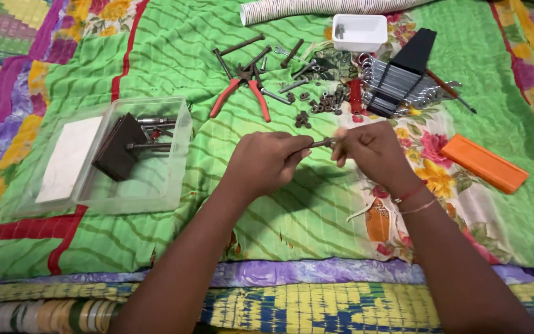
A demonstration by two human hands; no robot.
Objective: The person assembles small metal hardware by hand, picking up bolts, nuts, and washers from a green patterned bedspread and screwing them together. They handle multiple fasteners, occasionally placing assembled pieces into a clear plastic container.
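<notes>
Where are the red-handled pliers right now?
In the head view, the red-handled pliers lie on the green quilt, above the left hand, between the clear plastic box and the pile of nuts.

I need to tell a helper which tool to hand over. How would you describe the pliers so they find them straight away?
Start at the green striped quilt and look past the two hands to the scatter of metal bolts near its far edge. The pliers lie at the left of that scatter, jaws pointing away. They alone there have two spread red handles, while everything beside them is bare grey metal.
</notes>
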